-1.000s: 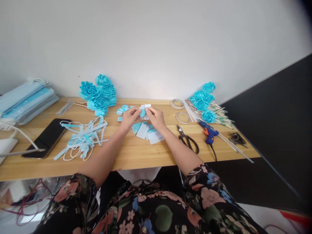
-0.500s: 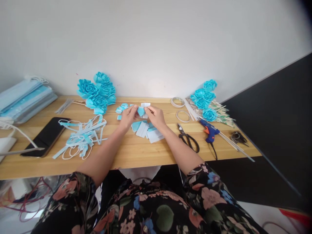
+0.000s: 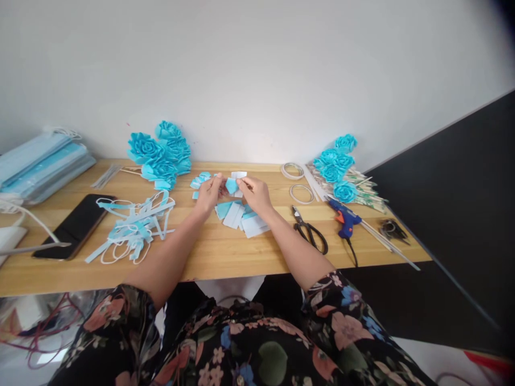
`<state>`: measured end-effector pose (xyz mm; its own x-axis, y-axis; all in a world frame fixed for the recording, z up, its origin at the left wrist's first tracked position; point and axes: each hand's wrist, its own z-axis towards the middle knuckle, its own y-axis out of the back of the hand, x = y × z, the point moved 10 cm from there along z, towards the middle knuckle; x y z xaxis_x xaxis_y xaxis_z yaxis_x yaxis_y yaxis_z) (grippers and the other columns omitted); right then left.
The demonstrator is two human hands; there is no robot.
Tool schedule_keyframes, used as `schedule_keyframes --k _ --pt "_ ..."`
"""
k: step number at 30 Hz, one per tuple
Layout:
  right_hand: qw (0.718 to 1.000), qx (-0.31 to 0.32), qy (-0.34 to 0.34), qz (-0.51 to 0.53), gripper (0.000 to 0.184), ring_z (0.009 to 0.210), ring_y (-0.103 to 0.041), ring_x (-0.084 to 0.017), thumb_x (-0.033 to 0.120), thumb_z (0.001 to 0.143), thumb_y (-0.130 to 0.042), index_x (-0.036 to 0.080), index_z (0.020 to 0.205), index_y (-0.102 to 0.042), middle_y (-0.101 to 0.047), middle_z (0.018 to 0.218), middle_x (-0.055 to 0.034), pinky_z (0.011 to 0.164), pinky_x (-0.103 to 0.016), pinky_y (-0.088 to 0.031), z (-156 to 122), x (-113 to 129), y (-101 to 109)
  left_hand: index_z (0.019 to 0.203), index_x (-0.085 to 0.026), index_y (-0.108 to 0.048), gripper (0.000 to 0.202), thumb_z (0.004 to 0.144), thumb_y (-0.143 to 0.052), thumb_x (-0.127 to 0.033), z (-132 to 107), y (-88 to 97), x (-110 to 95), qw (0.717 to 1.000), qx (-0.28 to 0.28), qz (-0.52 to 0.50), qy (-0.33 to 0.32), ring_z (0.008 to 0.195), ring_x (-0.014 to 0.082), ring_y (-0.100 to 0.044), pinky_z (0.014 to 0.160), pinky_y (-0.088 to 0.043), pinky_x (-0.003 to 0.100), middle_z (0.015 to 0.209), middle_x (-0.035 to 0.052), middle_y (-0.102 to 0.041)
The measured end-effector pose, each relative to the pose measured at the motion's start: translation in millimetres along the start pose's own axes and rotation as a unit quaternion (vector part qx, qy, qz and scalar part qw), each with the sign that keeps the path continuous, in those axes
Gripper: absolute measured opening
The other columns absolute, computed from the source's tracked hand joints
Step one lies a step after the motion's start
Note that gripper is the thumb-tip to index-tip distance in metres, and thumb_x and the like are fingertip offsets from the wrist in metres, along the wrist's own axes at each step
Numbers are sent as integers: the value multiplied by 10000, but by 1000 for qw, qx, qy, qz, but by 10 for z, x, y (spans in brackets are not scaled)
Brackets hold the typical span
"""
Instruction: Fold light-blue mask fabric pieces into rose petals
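Observation:
A small blue piece of mask fabric [image 3: 232, 185], cut to a pointed shape, is pinched at its right edge by my right hand [image 3: 255, 195]. Just left of it, my left hand [image 3: 209, 195] has thumb and fingers together, with a slim gap between them and the piece. Whatever those fingers may hold is too small to make out. Cut blue and white fabric pieces [image 3: 235, 214] lie spread below my hands. Smaller blue pieces [image 3: 200, 180] sit behind my left hand, and a white piece [image 3: 238, 175] lies behind the held one.
To the left are blue fabric roses [image 3: 159, 155], strips with ear loops [image 3: 134, 225], a phone [image 3: 76, 225] and stacked masks [image 3: 44, 163]. On the right are tape rolls [image 3: 292, 171], pliers [image 3: 309, 230], a blue glue gun [image 3: 345, 217], sticks [image 3: 388, 241] and more roses [image 3: 336, 163].
My left fingers have drawn slightly left, off the blue piece. The piece stays in my right fingers and shows more of its face.

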<state>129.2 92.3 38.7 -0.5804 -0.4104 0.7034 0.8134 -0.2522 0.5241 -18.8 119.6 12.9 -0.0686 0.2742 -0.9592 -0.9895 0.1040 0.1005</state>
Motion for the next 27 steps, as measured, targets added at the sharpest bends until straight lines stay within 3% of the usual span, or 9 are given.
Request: schedule_keyframes --k 6,27 --pt "1000 -18 9 24 360 630 -454 -121 431 937 -480 199 665 -513 -491 644 17 633 -256 -342 2 7 50 780 -154 -663 564 935 -420 -639 8 -39 40 1000 10 -20 21 540 139 -533 530 -429 259 611 46 -614" --pt "998 -1 40 -43 380 644 -439 -134 411 961 -434 211 638 -439 -468 637 9 646 -275 -315 2 96 7 676 -167 -602 591 906 -438 -686 31 -11 96 1000 -10 -3 16 525 143 -530 536 -430 267 550 36 -572"
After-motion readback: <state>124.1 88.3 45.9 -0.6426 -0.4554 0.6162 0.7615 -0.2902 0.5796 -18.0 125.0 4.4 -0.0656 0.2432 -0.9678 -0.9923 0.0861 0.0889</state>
